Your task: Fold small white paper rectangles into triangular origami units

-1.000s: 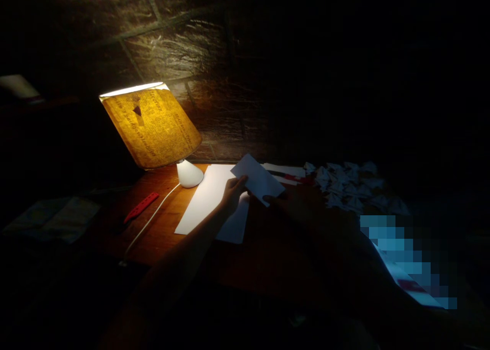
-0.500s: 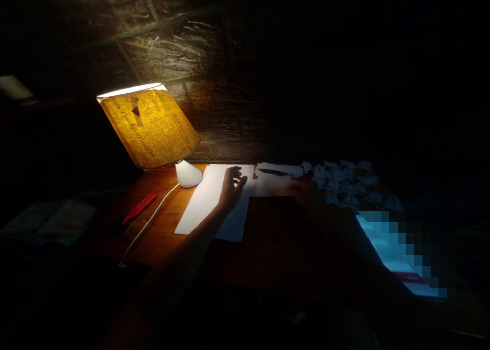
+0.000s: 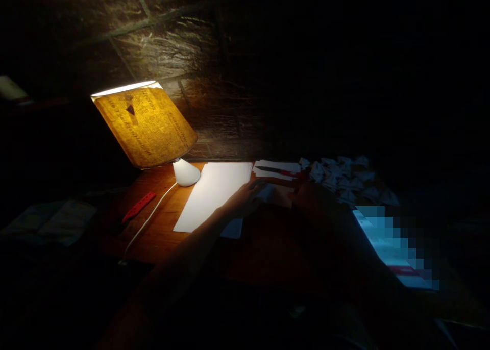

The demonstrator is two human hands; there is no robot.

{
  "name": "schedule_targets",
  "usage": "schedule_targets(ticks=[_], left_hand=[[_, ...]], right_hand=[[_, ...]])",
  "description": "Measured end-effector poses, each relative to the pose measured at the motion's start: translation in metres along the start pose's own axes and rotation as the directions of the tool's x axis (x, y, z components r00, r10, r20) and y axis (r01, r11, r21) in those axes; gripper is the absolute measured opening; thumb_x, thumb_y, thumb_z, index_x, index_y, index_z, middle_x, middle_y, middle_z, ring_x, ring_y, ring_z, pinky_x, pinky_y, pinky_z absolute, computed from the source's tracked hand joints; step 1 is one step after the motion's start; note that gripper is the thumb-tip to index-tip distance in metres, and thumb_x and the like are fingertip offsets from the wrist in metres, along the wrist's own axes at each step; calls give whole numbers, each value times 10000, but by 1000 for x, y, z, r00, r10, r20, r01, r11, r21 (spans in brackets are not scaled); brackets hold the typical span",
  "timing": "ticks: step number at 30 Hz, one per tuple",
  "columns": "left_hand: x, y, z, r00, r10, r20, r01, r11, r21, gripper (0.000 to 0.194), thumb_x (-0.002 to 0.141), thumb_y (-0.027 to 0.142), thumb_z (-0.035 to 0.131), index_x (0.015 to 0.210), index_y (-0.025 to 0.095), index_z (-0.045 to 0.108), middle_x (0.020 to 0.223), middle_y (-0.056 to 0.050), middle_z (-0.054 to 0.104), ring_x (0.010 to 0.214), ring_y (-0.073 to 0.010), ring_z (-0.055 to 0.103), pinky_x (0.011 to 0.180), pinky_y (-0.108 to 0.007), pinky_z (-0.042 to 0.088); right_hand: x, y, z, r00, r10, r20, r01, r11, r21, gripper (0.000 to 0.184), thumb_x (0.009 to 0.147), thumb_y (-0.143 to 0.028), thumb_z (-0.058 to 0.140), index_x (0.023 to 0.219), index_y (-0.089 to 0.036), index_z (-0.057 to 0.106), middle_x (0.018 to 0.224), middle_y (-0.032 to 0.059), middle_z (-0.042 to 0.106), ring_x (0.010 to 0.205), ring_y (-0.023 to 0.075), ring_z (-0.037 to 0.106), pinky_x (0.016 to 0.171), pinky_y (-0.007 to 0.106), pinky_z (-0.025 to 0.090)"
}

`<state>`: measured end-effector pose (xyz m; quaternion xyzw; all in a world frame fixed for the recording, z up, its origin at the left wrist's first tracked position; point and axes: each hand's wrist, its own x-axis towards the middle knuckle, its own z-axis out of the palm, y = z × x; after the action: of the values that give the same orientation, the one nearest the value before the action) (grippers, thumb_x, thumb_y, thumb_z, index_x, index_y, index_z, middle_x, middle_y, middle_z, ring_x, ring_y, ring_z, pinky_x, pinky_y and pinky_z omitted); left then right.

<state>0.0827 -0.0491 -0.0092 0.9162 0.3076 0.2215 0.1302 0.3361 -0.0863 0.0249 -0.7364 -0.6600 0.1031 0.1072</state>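
Observation:
A small sheet of paper (image 3: 279, 194) lies between my two hands, low over the tabletop. My left hand (image 3: 245, 201) is at its left end, with fingers closed on that edge. My right hand (image 3: 308, 197) is at the right end in deep shadow; its fingers seem to pinch the paper there. Just behind them, a knife (image 3: 268, 170) with a dark blade and red handle rests on a short stack of white paper (image 3: 275, 163). Larger white sheets (image 3: 225, 181) lie left of it, partly under my left forearm.
A lit lamp (image 3: 147, 125) with a newsprint shade stands at the left, its white cord (image 3: 147, 215) crossing the wooden table (image 3: 164, 222). Nearby lies a red slotted tool (image 3: 140, 207). Several folded paper pieces (image 3: 344, 176) lie back right, with a glowing screen (image 3: 383, 243) closer.
My left hand has moved right, off the large white sheets, and now meets the small sheet. That sheet has come nearer, uncovering the stack with the knife. The view has shifted slightly.

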Motion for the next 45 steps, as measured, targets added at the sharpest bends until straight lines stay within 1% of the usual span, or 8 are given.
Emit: schedule_targets(ticks=[3, 6, 9, 12, 16, 21, 39, 45], left_hand=[[2, 4, -1, 1000, 16, 6, -16, 1000, 18, 550, 931, 118, 567, 1476, 182, 536, 1570, -199, 506, 1453, -353, 512, 1187, -602, 480], [4, 7, -1, 1000, 17, 1, -17, 1000, 20, 451, 930, 106, 550, 1373, 173, 601, 1539, -192, 536, 1416, -341, 551, 1184, -585, 494], [6, 9, 0, 1000, 24, -7, -24, 1000, 6, 424, 936, 84, 505, 1335, 166, 624, 1525, -180, 557, 1414, -324, 561, 1199, -560, 491], [7, 7, 3, 999, 32, -15, -32, 999, 5, 552, 894, 44, 485, 1428, 149, 577, 1554, -195, 534, 1470, -321, 514, 1226, -558, 467], [5, 3, 5, 1000, 31, -3, -31, 1000, -4, 607, 900, 43, 466, 1489, 168, 544, 1546, -188, 546, 1462, -303, 525, 1225, -551, 472], [5, 3, 5, 1000, 27, -16, -27, 1000, 5, 553, 930, 66, 472, 1459, 194, 573, 1522, -165, 568, 1448, -301, 537, 1211, -545, 490], [8, 5, 7, 998, 43, 54, -44, 999, 17, 628, 880, 73, 523, 1504, 145, 511, 1583, -188, 535, 1512, -300, 481, 1246, -535, 448], [9, 9, 1, 998, 34, 48, -33, 999, -14, 585, 885, 67, 515, 1457, 169, 576, 1542, -173, 576, 1460, -300, 537, 1220, -542, 477]], right_hand=[[-7, -8, -11, 993, 28, -114, -28, 1000, 3, 354, 972, -468, 582, 957, -162, 759, 930, 152, 766, 862, 268, 725, 760, 353, 519], [-12, -20, -12, 946, -247, -209, 256, 966, 21, 234, 951, -303, 614, 1101, -153, 714, 1189, 167, 733, 1087, 282, 688, 900, 369, 530], [-17, -30, -1, 861, -471, -192, 478, 878, -9, 413, 933, -314, 653, 1293, -112, 639, 1417, 222, 627, 1321, 346, 579, 1081, 454, 479], [-25, -37, 13, 843, -532, -76, 534, 846, 3, 626, 934, -353, 663, 1470, -62, 520, 1540, 267, 536, 1413, 361, 531, 1172, 489, 426], [-35, -43, 28, 879, -474, 58, 474, 880, 5, 910, 881, -462, 742, 1570, 22, 398, 1660, 347, 346, 1566, 426, 351, 1241, 532, 359], [-40, -44, 31, 870, -488, 76, 490, 872, -12, 946, 885, -535, 731, 1572, 29, 406, 1662, 351, 337, 1574, 437, 333, 1253, 545, 340], [-37, -48, 9, 896, -444, 21, 445, 895, -25, 562, 983, -458, 627, 1406, -93, 574, 1525, 228, 574, 1393, 357, 536, 1124, 482, 441], [-27, -37, -5, 948, -316, 41, 317, 948, -36, 338, 1026, -202, 450, 1277, -154, 671, 1275, 206, 699, 1180, 303, 647, 984, 397, 467]])
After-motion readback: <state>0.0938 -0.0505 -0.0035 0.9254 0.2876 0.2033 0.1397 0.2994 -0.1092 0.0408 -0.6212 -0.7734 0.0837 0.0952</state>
